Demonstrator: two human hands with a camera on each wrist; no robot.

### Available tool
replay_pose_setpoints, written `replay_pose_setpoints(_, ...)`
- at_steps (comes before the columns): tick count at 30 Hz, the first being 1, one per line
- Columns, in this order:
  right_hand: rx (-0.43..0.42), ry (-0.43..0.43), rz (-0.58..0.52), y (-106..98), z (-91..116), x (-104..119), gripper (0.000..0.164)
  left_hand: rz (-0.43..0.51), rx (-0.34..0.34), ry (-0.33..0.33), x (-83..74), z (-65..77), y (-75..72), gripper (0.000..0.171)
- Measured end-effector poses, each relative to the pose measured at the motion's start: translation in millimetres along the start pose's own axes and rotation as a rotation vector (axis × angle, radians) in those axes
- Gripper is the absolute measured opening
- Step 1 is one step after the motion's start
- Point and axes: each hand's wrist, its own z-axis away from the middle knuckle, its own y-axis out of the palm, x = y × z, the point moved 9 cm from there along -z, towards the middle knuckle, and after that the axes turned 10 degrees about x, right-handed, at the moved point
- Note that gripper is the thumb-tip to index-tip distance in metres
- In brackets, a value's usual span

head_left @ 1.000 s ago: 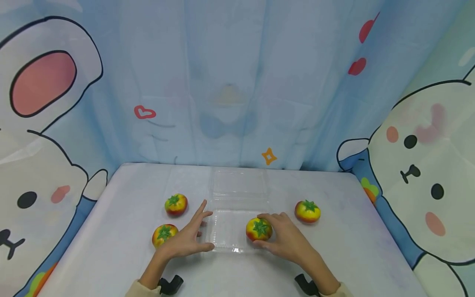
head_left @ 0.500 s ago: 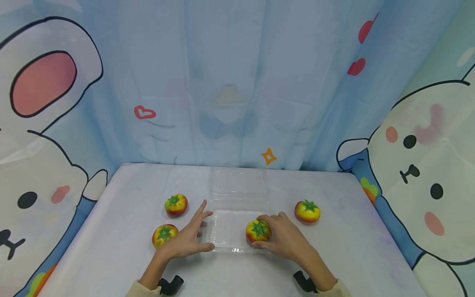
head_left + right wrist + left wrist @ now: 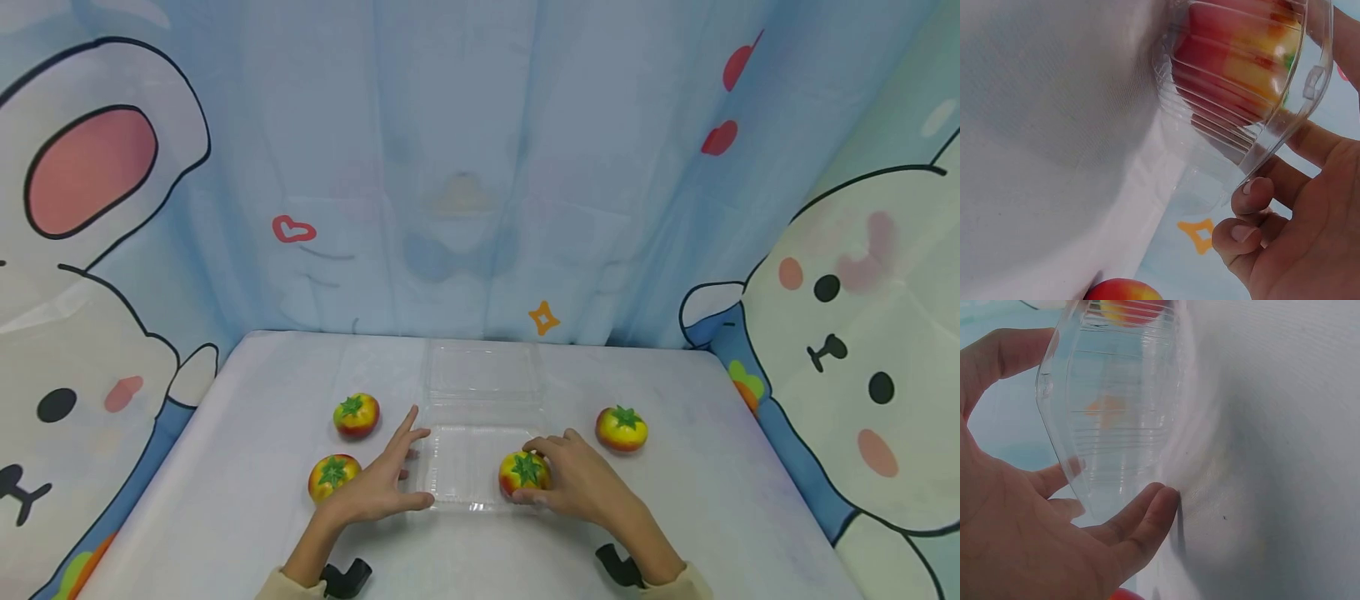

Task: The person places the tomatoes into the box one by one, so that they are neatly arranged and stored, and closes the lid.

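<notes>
A clear plastic clamshell box [image 3: 459, 467] lies open on the table, its lid [image 3: 483, 368] folded back away from me. My right hand [image 3: 585, 483] grips a round red-and-yellow fruit [image 3: 522, 472] with a green star-shaped leafy top, thumb and forefinger about its sides. In the right wrist view this fruit [image 3: 1235, 62] shows through the ribbed wall, inside the box's right part. My left hand [image 3: 378, 483] spreads its fingers along the box's left side. Seen from the left wrist, its fingertips [image 3: 1163, 497] are right at the box wall, and the thumb is at the rim.
Two similar fruits, one farther back [image 3: 356, 415] and one nearer [image 3: 332, 475], sit left of the box; the left forearm partly covers the nearer one. Another fruit [image 3: 622, 427] sits to the right. A white cloth covers the table [image 3: 247, 467], and a blue cartoon curtain [image 3: 465, 167] hangs behind.
The right hand and its fruit have shifted slightly toward me within the right part of the box. The left hand, the box and the other fruits stay in place.
</notes>
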Motion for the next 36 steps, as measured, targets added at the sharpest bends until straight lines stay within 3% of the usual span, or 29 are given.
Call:
replay_pose_setpoints(17,0.046,-0.072,-0.078,-3.1,4.5,-4.2,0.06,-0.004,-0.002,-0.01,0.8,-0.5,-0.4,0.1)
replay_pose_setpoints(29,0.053,-0.124,-0.076,-3.4,4.2,-5.6,0.057,-0.005,0.007,-0.006,0.0,0.3,0.2,0.1)
replay_pose_setpoints(36,0.052,-0.108,-0.09,-3.9,4.8,-7.7,0.058,-0.007,0.011,-0.009,0.3,0.3,0.6,0.099)
